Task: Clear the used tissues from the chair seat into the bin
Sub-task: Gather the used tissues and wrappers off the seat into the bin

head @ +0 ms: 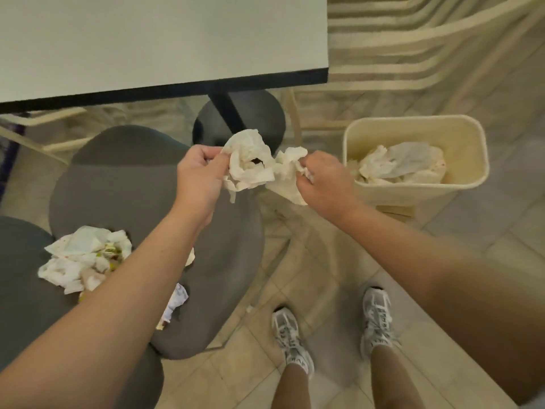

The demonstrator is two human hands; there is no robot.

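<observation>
- My left hand (198, 175) has its fingers curled around a big crumpled white tissue wad (249, 162), held up over the far right edge of the dark grey padded chair seat (124, 184).
- My right hand (323, 180) pinches a second crumpled white tissue (287, 172), which touches the first wad between my hands.
- The cream rectangular plastic bin (418, 190) stands on the floor just right of my right hand, with crumpled paper (401, 166) already inside.
- A pile of stained white tissues (85, 258) lies on the near left part of the seat, and a smaller scrap (177, 302) shows just beyond my left forearm.
- A white tabletop with a black edge (162, 45) fills the far left.
- My white trainers (376, 317) stand on beige floor tiles (333, 261).
</observation>
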